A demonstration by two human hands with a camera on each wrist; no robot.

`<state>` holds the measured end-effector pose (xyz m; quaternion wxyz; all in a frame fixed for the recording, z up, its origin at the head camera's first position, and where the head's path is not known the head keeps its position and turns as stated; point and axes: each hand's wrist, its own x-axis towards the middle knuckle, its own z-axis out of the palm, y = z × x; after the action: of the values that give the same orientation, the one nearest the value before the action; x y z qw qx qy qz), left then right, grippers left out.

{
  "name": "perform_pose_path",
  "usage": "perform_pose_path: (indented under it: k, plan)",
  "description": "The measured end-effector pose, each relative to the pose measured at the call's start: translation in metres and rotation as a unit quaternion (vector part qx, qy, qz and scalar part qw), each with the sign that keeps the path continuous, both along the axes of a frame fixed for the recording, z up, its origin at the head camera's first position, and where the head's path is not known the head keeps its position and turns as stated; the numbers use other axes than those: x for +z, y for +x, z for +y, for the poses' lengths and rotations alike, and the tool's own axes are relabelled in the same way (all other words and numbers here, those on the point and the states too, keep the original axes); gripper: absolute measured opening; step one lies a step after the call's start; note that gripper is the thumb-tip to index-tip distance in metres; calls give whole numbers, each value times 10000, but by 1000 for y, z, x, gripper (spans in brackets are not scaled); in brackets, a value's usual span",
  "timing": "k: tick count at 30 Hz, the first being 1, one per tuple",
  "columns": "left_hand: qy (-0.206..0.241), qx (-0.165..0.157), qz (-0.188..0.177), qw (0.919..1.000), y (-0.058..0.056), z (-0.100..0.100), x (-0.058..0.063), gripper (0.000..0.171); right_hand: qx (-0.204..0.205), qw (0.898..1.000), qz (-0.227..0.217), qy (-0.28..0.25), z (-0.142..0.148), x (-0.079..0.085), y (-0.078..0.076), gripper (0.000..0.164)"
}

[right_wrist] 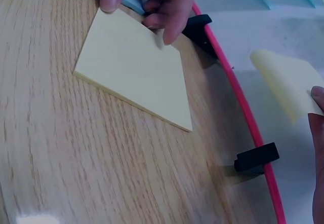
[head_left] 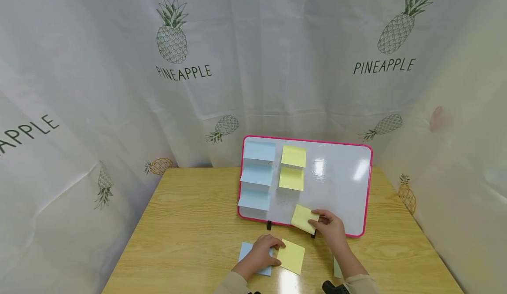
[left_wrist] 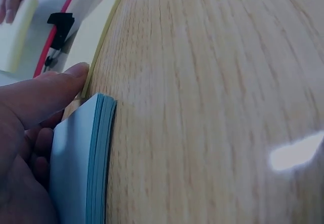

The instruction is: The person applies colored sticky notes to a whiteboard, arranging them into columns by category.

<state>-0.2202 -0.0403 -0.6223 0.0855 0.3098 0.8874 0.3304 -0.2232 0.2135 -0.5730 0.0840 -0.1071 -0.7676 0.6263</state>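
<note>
My right hand (head_left: 330,229) pinches a single yellow sticky note (head_left: 303,218) by its right side, in front of the whiteboard's (head_left: 336,188) lower edge. The loose note (right_wrist: 286,79) curls in the right wrist view. On the table, my left hand (head_left: 262,253) holds the yellow sticky note pad (head_left: 292,257) at its left side, with thumb and forefinger at two corners. A blue sticky note pad (left_wrist: 76,158) lies beneath that hand, partly hidden. Two yellow notes (head_left: 294,156) are stuck in a column on the board, right of a column of three blue notes (head_left: 257,175).
The pink-framed board leans back on black feet (right_wrist: 257,157) upon the wooden table (head_left: 190,223). A pale green pad (head_left: 337,268) is partly covered by my right forearm. Behind everything hangs a pineapple-print curtain (head_left: 273,78).
</note>
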Motion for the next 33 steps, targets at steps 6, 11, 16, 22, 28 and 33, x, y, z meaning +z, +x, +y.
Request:
perform_pose_path:
  k: [6, 11, 16, 22, 28, 33]
  plan:
    - [661, 161, -653, 9955, -2, 1, 9, 40, 58, 9999, 88, 27, -3, 8, 0, 30]
    - [1349, 323, -1270, 9822, -5, 3, 30, 39, 119, 9997, 153, 180, -4, 13, -2, 27]
    - [1786, 493, -1350, 9734, -8, 7, 52, 37, 59, 9999, 79, 44, -5, 16, -4, 27]
    - [2317, 723, -1185, 9628, -17, 13, 77, 36, -97, 9988, 204, -430, -11, 23, -3, 33]
    - [2376, 987, -1143, 9596, -31, 16, 97, 48, -208, 9936, 605, -927, -23, 28, -4, 40]
    - [2290, 1221, -1215, 9581, -37, 17, 107, 49, -279, 9854, 1001, -1350, -33, 28, -6, 36]
